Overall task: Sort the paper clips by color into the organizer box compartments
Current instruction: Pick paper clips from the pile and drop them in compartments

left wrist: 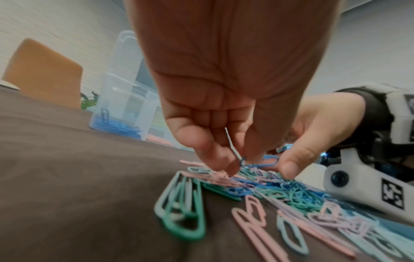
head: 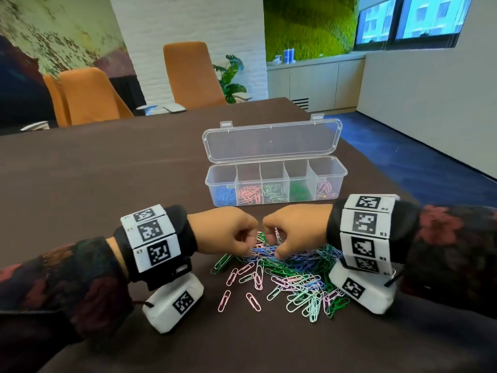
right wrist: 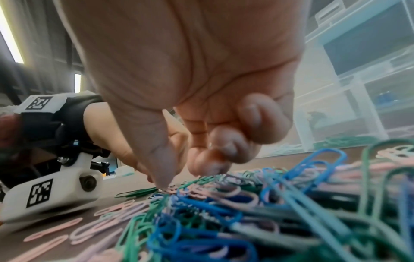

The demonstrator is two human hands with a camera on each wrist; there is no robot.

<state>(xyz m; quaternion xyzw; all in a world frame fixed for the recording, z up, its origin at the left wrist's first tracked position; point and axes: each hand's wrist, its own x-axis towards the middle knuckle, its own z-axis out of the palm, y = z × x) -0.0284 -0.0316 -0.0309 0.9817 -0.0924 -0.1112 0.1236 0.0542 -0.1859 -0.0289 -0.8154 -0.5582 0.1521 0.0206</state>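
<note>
A mixed pile of paper clips [head: 290,275] in green, blue, pink, lilac and mint lies on the brown table. My left hand [head: 251,242] and right hand [head: 274,242] meet knuckle to knuckle over its far edge, both with curled fingers. In the left wrist view my left hand [left wrist: 240,159] pinches a pale clip [left wrist: 232,143] that sticks up between thumb and fingers. My right hand [right wrist: 186,173] has its thumb tip down in the pile and pinches a whitish clip [head: 277,234]. Behind the hands stands the clear organizer box [head: 277,172], lid open.
The box compartments hold, left to right, blue [head: 224,195], pink [head: 250,193], light green [head: 274,193], dark green [head: 298,189] and lilac clips [head: 325,188]. Loose pink clips [head: 224,300] lie near the pile's front. Orange chairs [head: 88,95] stand beyond the table's far edge.
</note>
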